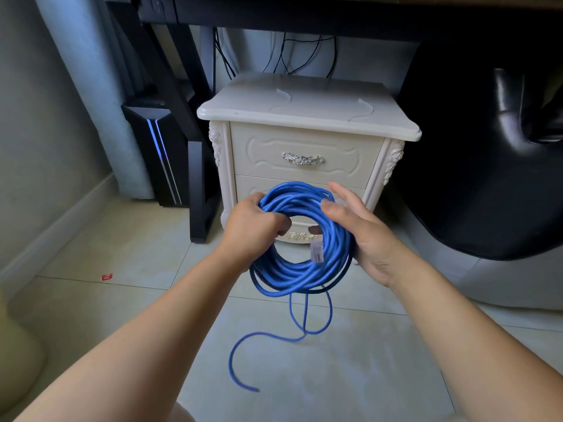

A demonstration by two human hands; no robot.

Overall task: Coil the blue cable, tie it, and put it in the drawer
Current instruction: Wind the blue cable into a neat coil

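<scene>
The left hand (253, 226) is closed tight, its fingers curled through the ring and gripping the strands at about 9 o'clock on the coil. The right hand (362, 236) is spread nearly flat, with its fingers straight and pointing to 11 o'clock. Its palm lies against the coil's outer edge at 3 o'clock and its thumb tip rests on the strands there, so it touches without clasping. Between them hangs the blue cable (292, 269), a round plastic-sheathed line wound into a thick many-turn ring and held upright in the air. A clear plastic plug (316, 251) dangles inside the ring at 4 o'clock. From 6 o'clock a loose tail drops in a couple of slack loops and curls across the pale glossy floor tiles (350, 376). Behind the coil, toward 12 o'clock, stands a cream-white carved nightstand (304, 108). Its upper drawer (344, 159) is closed and carries an ornate silver handle (302, 159); the lower one is mostly hidden by the coil. At 10 o'clock stands a black computer tower with a blue light strip (158, 147), and at 3 o'clock there is a bulky black leather seat (487, 178). At 8 o'clock a small red scrap (106, 276) lies on the tiles.
</scene>
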